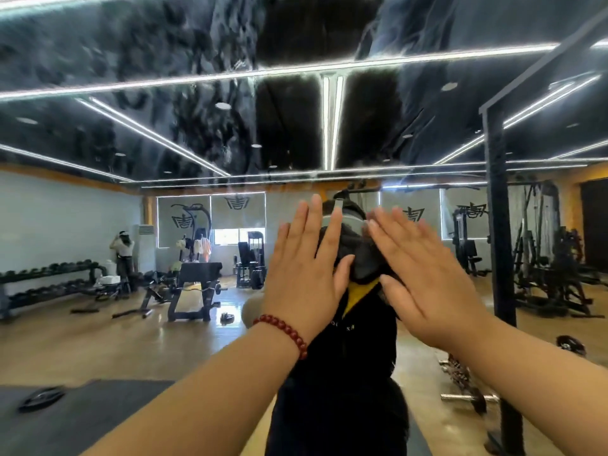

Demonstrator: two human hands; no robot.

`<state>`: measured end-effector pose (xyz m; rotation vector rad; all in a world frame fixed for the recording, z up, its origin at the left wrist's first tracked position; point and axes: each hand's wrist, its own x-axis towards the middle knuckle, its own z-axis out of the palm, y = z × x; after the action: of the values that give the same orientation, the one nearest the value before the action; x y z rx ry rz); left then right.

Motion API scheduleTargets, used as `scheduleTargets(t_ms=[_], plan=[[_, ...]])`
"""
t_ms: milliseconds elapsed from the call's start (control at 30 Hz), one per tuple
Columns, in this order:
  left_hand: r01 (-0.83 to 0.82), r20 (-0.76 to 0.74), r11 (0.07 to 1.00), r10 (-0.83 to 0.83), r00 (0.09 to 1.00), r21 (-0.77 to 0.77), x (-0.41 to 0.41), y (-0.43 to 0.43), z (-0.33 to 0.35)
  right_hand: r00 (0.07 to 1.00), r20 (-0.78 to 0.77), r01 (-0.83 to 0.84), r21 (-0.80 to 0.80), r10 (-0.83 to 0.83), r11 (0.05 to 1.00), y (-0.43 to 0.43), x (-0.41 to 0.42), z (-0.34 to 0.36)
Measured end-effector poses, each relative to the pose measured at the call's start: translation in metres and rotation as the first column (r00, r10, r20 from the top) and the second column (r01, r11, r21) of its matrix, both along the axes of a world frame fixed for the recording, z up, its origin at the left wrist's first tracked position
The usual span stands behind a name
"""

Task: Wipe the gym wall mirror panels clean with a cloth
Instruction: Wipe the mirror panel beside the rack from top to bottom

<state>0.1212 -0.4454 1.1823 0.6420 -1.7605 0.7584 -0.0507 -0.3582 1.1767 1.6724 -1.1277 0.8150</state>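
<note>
The wall mirror (98, 340) fills the whole view and reflects the gym. A dark grey cloth (365, 258) lies flat against the glass at the centre, between my two hands. My left hand (306, 274), with a red bead bracelet on the wrist, has straight fingers and presses the cloth's left side. My right hand (424, 281) is also flat with straight fingers and presses the cloth's right side. Most of the cloth is hidden behind my hands. My own reflection in dark clothes stands behind the cloth.
A black upright post (500, 225) crosses the view at the right. The mirror reflects a weight bench (194, 284), a dumbbell rack (49, 281), cable machines (543, 258) and another person (123, 251) at the far left.
</note>
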Motion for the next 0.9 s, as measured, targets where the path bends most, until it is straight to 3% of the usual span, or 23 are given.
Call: scheduleTargets(t_ms=[233,300,433,600,700,800,900], plan=[[-0.042,-0.067,0.986,0.031,0.997,-0.164,0.024,-0.006,0.044,0.988,0.106,0.124,-0.125,-0.111,0.984,-0.012,-0.016,0.032],[-0.104,-0.012,0.991,0.104,0.995,-0.088,0.018,0.003,0.041,0.988,0.103,0.128,-0.157,-0.112,0.979,-0.015,-0.016,0.029],[-0.127,-0.003,0.961,0.131,0.991,0.244,0.003,0.032,0.034,0.990,0.109,0.105,-0.195,-0.085,0.975,-0.017,-0.017,0.028],[-0.178,-0.166,0.933,0.239,0.957,0.313,-0.020,0.026,0.075,0.990,0.111,0.110,-0.214,-0.088,0.971,-0.018,-0.016,0.028],[-0.178,-0.204,0.963,0.219,0.954,0.202,-0.027,0.016,0.070,0.989,0.110,0.126,-0.232,-0.103,0.964,-0.020,-0.016,0.028],[-0.032,-0.201,0.999,0.024,0.979,-0.038,-0.018,0.003,0.050,0.988,0.099,0.140,-0.249,-0.119,0.958,-0.021,-0.016,0.028],[0.127,-0.239,0.986,-0.150,0.959,-0.110,-0.006,-0.005,0.046,0.986,0.100,0.157,-0.253,-0.136,0.955,-0.021,-0.015,0.028]])
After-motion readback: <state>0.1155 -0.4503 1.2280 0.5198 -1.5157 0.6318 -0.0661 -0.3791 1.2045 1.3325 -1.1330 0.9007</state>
